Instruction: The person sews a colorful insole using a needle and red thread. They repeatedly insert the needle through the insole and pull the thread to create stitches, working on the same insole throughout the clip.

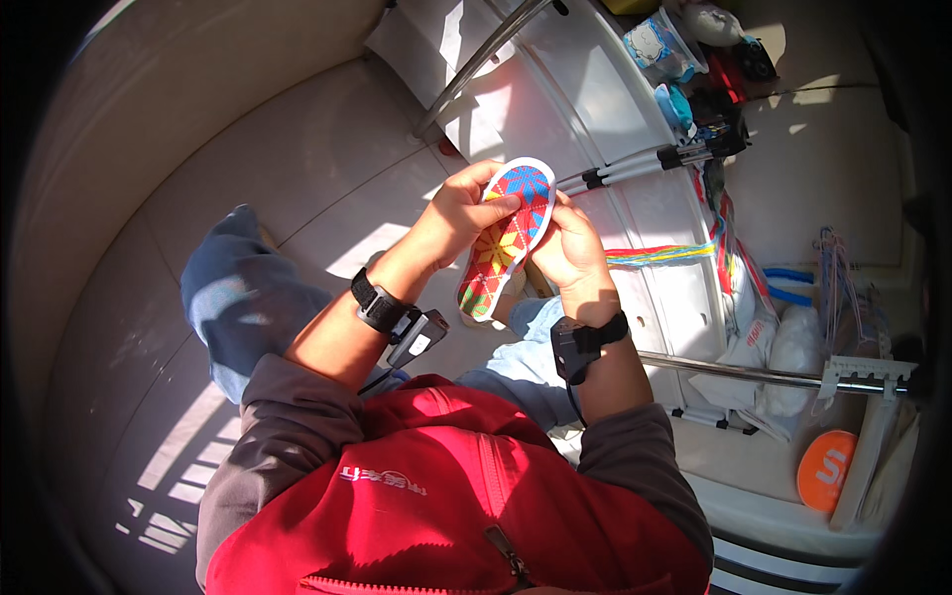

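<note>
An embroidered shoe insole [497, 249] with a white edge and a red, yellow, blue and green pattern is held up before my chest. My left hand [465, 212] grips its left edge near the broad upper end, the thumb lying across the patterned face. On the opposite edge, my right hand [569, 242] holds it with the fingers mostly behind it. The narrower end points down and left. Skeins of red, yellow and blue thread [658, 255] stretch over a white surface to the right of my right hand.
A metal rail [714, 364] and white folding rods [632, 167] lie at the right. Beyond them are a plastic tub [658, 48], white bags [792, 349], hangers [840, 282] and an orange oval piece [825, 470]. My legs are below, above a tiled floor [327, 149].
</note>
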Demonstrator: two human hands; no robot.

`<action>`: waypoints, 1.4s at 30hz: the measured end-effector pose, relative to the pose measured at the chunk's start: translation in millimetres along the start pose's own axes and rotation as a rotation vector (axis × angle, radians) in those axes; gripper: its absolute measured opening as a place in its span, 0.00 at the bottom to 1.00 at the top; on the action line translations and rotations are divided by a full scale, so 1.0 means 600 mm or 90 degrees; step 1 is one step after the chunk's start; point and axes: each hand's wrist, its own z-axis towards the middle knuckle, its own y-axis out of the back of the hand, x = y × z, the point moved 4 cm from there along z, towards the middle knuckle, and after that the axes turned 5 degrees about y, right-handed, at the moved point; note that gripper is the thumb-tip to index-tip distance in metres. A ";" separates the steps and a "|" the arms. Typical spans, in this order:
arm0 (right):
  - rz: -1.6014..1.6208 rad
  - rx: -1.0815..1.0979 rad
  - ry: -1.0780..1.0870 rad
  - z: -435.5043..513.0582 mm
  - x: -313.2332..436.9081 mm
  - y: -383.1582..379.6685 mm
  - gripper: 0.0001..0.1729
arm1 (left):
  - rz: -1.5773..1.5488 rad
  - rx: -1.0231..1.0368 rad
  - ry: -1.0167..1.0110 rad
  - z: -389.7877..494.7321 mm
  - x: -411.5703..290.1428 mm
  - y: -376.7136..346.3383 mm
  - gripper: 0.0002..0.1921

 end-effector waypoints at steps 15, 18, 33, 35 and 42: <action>-0.202 -0.271 0.454 -0.030 0.177 0.088 0.07 | -0.126 -0.148 -0.032 0.010 -0.001 0.055 0.11; -0.307 -0.369 0.492 -0.042 0.189 0.100 0.05 | -0.082 -0.124 -0.053 0.008 0.003 0.048 0.10; -0.538 -0.112 0.273 -0.024 0.068 -0.058 0.03 | -0.303 -0.049 0.056 0.020 0.029 0.052 0.20; -0.545 -0.094 0.277 -0.022 0.059 -0.071 0.04 | -0.415 0.057 0.034 0.020 0.020 0.048 0.21; -0.679 0.002 0.402 -0.025 0.055 -0.126 0.04 | -0.587 0.152 0.126 0.005 0.017 0.018 0.30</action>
